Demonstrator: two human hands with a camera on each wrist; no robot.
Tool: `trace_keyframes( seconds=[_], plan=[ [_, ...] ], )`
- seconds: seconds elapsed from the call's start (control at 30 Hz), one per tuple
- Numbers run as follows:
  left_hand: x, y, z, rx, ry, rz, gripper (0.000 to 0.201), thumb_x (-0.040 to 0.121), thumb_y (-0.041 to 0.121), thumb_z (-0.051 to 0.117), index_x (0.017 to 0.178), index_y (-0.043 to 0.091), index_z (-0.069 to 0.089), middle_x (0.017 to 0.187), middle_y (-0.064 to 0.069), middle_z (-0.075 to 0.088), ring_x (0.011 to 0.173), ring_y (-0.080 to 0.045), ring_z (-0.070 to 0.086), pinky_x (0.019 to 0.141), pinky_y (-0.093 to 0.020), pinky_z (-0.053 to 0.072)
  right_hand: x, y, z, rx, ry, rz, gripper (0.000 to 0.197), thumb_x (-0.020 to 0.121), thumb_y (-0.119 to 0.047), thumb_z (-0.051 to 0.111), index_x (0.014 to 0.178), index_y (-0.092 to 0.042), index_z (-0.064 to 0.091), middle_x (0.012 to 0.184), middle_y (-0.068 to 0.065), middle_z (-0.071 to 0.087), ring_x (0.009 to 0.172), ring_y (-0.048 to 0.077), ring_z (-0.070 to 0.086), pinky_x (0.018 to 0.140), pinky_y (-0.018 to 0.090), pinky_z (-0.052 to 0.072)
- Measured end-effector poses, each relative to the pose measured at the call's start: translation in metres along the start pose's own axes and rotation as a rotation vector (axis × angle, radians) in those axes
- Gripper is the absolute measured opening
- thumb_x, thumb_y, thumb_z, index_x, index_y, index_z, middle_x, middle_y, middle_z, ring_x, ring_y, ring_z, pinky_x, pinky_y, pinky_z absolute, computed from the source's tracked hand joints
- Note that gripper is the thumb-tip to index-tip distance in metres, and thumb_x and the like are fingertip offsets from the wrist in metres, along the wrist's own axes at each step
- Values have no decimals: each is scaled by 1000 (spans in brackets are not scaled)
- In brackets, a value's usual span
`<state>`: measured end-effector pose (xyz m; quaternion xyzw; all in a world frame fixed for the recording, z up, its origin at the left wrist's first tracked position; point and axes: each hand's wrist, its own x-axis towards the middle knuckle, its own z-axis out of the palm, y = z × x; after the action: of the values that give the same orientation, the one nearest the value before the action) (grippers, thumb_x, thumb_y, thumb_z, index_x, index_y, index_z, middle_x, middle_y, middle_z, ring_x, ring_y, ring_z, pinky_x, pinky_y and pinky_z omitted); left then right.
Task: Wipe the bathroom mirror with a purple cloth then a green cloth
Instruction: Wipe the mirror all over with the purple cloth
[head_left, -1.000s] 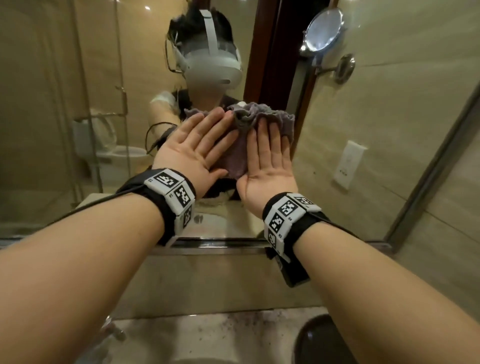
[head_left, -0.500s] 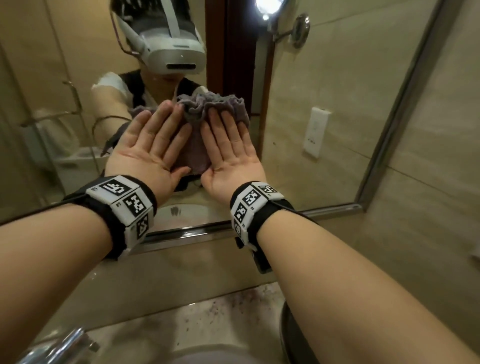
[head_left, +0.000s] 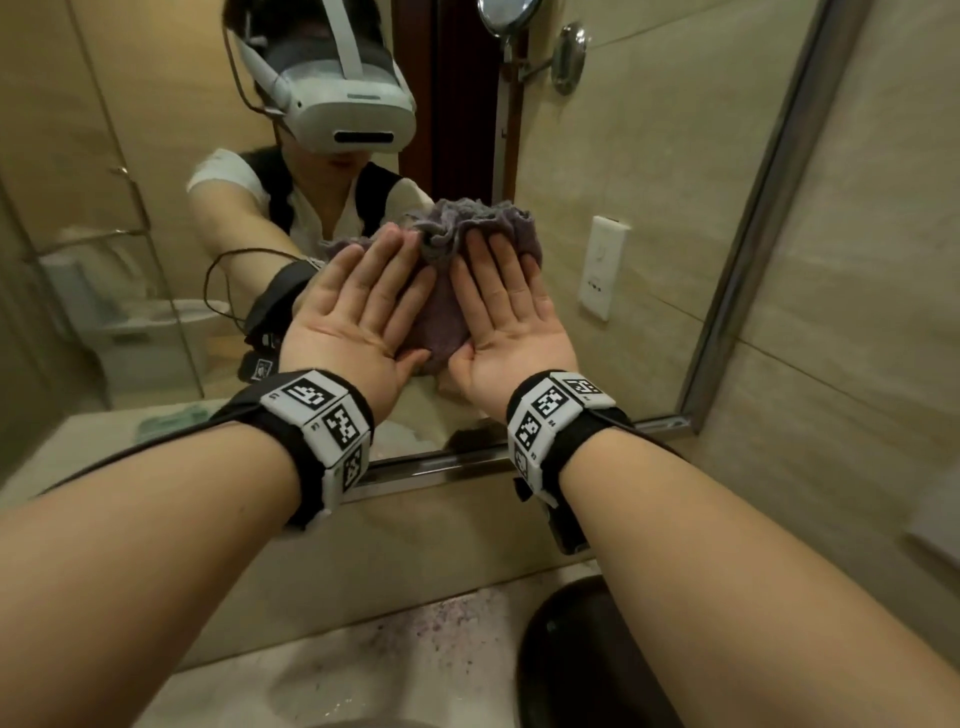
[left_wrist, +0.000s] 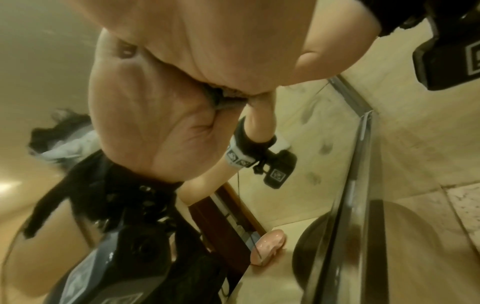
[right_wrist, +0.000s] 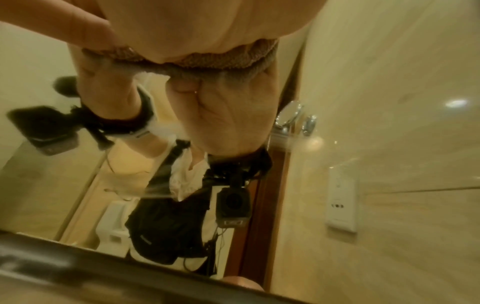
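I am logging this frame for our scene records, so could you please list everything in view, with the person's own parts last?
purple cloth: one, purple-grey, bunched flat against the glass under both hands.
mirror: one, metal-framed, on the wall above the counter.
counter: one, pale speckled stone, below the mirror.
dark round object: one, black, on the counter at lower right; what it is cannot be told.
green cloth: one, pale green, seen only as a reflection, lying on the counter at left.
wall outlet: one, white, seen as a reflection, right of the hands.
round shaving mirror: one, chrome, reflected at top.
left hand: fingers straight, pressing the cloth.
right hand: fingers straight, pressing the cloth.
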<state>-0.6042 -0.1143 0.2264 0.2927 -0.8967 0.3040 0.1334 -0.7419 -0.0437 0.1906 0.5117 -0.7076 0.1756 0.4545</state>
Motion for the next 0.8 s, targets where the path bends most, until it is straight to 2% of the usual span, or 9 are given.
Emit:
trace_keyframes(
  seconds=[0.17,0.3,0.37,0.43,0.47,0.6,0.7,0.73,0.8],
  plan=[
    [26,45,-8,-38,65,52,72,95,50,7,125,5,-40,119,-19,-56,131,-28,-37,94,-45,-34,-15,52,-1,-44,-50,25,75,70,-30,40,140,-9,20,145,16,37,135,28,18,114,38,2],
    [47,82,-18,-66,132,104,72,97,48,11,127,5,-38,122,-17,-53,123,-26,-41,95,-42,-33,-28,91,-3,-71,-111,86,76,75,-34,40,143,-4,22,147,16,31,137,28,17,114,39,3],
    [57,101,-27,-68,151,137,72,98,46,13,128,4,-37,129,-15,-49,129,-26,-38,96,-40,-34,-34,110,-10,-78,-180,138,76,80,-40,29,145,-5,8,152,9,7,141,24,4,115,36,-8],
    [68,122,-34,-50,157,168,71,99,44,12,130,3,-36,142,-14,-40,135,-28,-31,98,-40,-33,-40,128,-17,-141,-310,201,70,78,-43,6,138,-11,-16,144,3,-23,140,20,-15,113,33,-18],
    [73,132,-38,-34,160,183,70,99,43,12,133,3,-35,146,-14,-36,136,-29,-29,98,-40,-30,-44,137,-20,-173,-356,222,67,77,-41,-1,134,-13,-23,140,1,-31,140,21,-19,111,34,-20],
    [93,166,-51,36,192,235,70,99,44,11,136,2,-31,149,-16,-31,138,-31,-26,99,-43,-26,-54,164,-26,-195,-439,343,60,91,-35,11,129,-9,-28,142,3,-34,141,26,-20,110,36,-20],
    [100,183,-55,89,184,246,69,100,42,11,138,1,-29,149,-18,-30,138,-32,-25,104,-43,-23,-59,174,-27,-262,-486,359,64,75,-41,-13,124,-8,-36,141,5,-37,140,26,-23,108,40,-22],
    [100,186,-55,98,187,242,69,100,42,11,138,1,-30,149,-18,-30,138,-32,-26,103,-42,-24,-59,174,-28,-266,-494,356,63,75,-41,-14,122,-8,-39,141,5,-38,140,26,-24,108,40,-22],
    [98,186,-54,111,214,240,69,99,43,11,137,1,-30,149,-18,-29,138,-32,-24,101,-42,-25,-60,174,-30,-264,-523,357,61,88,-41,-1,121,-8,-41,147,9,-34,139,26,-25,107,39,-22]
  ],
)
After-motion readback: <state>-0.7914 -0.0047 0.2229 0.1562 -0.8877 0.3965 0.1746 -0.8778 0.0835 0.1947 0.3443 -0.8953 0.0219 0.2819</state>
